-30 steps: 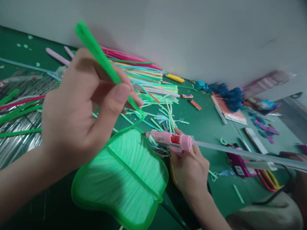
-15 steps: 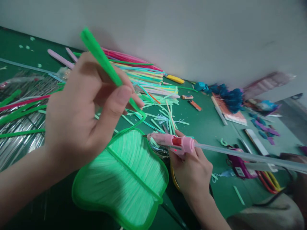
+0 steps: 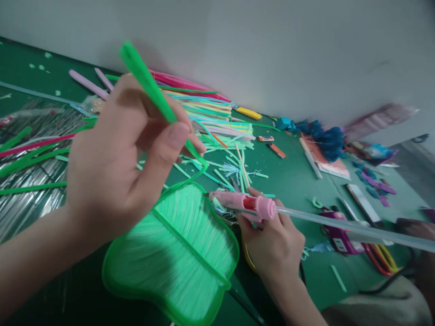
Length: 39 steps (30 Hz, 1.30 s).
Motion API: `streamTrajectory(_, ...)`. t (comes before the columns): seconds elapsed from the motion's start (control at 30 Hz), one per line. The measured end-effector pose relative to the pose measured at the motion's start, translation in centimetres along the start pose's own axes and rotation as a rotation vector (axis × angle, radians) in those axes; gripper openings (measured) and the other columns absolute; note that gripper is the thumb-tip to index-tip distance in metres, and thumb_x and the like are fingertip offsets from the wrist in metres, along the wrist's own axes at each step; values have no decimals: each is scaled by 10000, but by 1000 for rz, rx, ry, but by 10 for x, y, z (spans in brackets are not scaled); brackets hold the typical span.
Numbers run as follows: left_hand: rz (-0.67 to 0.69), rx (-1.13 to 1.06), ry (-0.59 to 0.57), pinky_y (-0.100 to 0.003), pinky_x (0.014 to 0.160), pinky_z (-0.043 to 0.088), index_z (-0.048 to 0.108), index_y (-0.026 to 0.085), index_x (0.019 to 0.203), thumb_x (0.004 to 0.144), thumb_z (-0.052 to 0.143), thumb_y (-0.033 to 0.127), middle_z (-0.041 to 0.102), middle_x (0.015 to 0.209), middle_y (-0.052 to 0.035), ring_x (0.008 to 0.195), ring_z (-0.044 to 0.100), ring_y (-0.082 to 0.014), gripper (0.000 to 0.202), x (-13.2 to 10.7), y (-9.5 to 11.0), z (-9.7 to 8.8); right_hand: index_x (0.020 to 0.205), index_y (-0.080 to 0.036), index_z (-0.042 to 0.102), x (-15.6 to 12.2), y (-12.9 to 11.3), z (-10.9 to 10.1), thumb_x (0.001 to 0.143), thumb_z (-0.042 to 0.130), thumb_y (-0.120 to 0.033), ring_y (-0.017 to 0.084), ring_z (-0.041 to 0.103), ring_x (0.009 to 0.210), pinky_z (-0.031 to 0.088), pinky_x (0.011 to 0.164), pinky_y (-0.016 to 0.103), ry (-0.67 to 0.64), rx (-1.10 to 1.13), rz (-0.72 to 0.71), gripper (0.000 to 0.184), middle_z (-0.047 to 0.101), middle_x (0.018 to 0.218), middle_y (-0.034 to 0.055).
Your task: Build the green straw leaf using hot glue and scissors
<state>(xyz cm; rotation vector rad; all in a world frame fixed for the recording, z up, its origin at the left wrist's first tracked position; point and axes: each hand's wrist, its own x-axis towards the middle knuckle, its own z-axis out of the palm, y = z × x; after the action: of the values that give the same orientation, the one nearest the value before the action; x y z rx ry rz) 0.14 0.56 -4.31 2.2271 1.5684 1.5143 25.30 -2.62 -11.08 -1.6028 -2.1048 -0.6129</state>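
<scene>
My left hand [image 3: 118, 167] is raised above the green table [image 3: 292, 181], its fingers pinched round the green stem [image 3: 149, 90] of a leaf-shaped green piece [image 3: 173, 249] with fine pale strands stretched across it. My right hand [image 3: 275, 244] grips a pink glue gun [image 3: 244, 201] with a long clear glue stick [image 3: 353, 226] sticking out of its back. The gun's nozzle points at the right edge of the leaf piece, close to its rim.
A heap of coloured strips and straws [image 3: 210, 117] lies along the white wall [image 3: 272, 50]. Silver foil strips [image 3: 27, 190] are at the left. Blue tufts [image 3: 326, 136], a purple tool [image 3: 340, 235], a yellow item [image 3: 249, 112] and small cuttings lie to the right.
My left hand and the green stem have drifted slightly right and down. My right hand with the glue gun has sunk a little and edged toward the leaf.
</scene>
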Motion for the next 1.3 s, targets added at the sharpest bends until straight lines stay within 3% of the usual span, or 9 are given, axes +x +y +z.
streamTrajectory(0.3, 9, 38, 23, -253, 586, 527, 682, 266, 1048, 1028, 471, 256, 709, 1085, 55, 692, 712, -95, 212, -4, 1, -1, 1088, -201, 754, 1, 4, -19, 932, 583, -408, 201, 680, 577, 447, 495, 289, -31, 67, 75, 310, 761, 826, 64)
streamTrajectory(0.43, 3, 24, 22, -208, 604, 509, 691, 235, 1052, 1039, 462, 263, 715, 1063, 50, 712, 710, -58, 231, -3, 1, -1, 792, -184, 683, 17, 38, -23, 780, 658, -606, 208, 561, 425, 409, 420, 307, -225, 190, 440, 422, 630, 529, 31)
streamTrajectory(0.5, -21, 6, 19, -183, 635, 503, 692, 218, 1039, 1046, 455, 264, 720, 1053, 48, 743, 714, -39, 242, -2, 2, -2, 857, -193, 628, 31, 63, -13, 779, 626, -672, 212, 591, 480, 439, 458, 303, -365, 177, 616, 485, 653, 586, 30)
streamTrajectory(0.6, -5, 11, 20, -158, 643, 504, 704, 203, 981, 1036, 469, 276, 738, 1030, 33, 720, 704, -24, 253, -3, 3, -3, 831, -199, 604, 54, 96, 11, 856, 530, -645, 245, 640, 572, 475, 550, 331, -477, 95, 663, 453, 660, 614, 52)
streamTrajectory(0.8, -19, -3, 8, -160, 616, 508, 668, 201, 1027, 1038, 471, 314, 759, 912, 39, 661, 700, -35, 228, -6, 1, -3, 607, -198, 624, 77, 110, 24, 820, 634, -655, 382, 665, 727, 478, 689, 474, -552, -52, 544, 504, 642, 607, 143)
streamTrajectory(0.9, -41, 1, -19, -173, 591, 491, 689, 213, 997, 1033, 469, 323, 772, 974, 30, 676, 707, -37, 249, -4, 3, -4, 916, -159, 739, 86, 78, -3, 856, 670, -615, 343, 691, 857, 509, 779, 465, -391, 70, 332, 465, 740, 889, 165)
streamTrajectory(1.03, -87, 45, -83, -217, 499, 424, 752, 226, 972, 1004, 465, 376, 774, 1040, -8, 736, 721, -83, 325, 0, 5, -8, 1160, -227, 714, 104, 16, -33, 868, 771, -434, 198, 711, 884, 557, 768, 312, -295, 646, -70, 362, 768, 1065, 53)
streamTrajectory(1.17, -125, 63, -136, -247, 522, 439, 760, 240, 972, 980, 461, 428, 771, 1014, -18, 659, 683, -106, 354, 1, 6, -11, 1120, -169, 702, 111, -23, -32, 881, 775, -228, 112, 709, 797, 558, 712, 207, -301, 882, -277, 256, 785, 1014, 16)
streamTrajectory(1.3, -126, -23, -149, -225, 631, 499, 726, 268, 1017, 1009, 466, 434, 767, 931, 43, 692, 692, -95, 309, 0, 6, -10, 959, -162, 705, 108, -30, -21, 914, 696, -128, 78, 698, 723, 536, 674, 162, -215, 920, -317, 57, 769, 854, -23)
